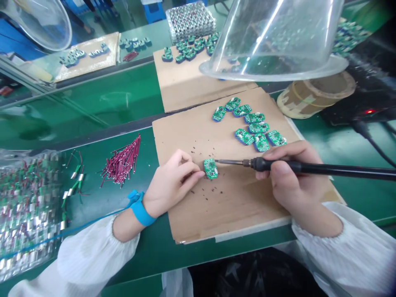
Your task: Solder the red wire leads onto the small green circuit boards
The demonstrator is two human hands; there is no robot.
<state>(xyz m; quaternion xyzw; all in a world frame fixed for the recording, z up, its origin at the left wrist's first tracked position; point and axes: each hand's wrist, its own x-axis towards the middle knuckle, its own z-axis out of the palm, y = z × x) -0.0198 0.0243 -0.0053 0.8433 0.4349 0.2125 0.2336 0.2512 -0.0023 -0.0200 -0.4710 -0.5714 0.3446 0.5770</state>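
A small green circuit board [210, 168] lies on the cardboard sheet [198, 222] in front of me. At its left edge, my left hand [173, 179] is closed, thumb and fingertips drawn together against the board; any thin piece between them is too small to make out. My right hand [293, 177] grips a black-handled soldering iron [235, 162] like a pen. The iron points left, with its tip at the board's upper right corner. Dark specks are scattered on the cardboard around the board. A blue strap [142, 210] circles my left wrist.
Several green boards [258, 128] sit at the cardboard's upper right. Dark red wires [122, 161] are heaped at left, beside a bagged stack of parts [27, 210]. A clear plastic hood [275, 41] overhangs the back right, near a cardboard ring [315, 93].
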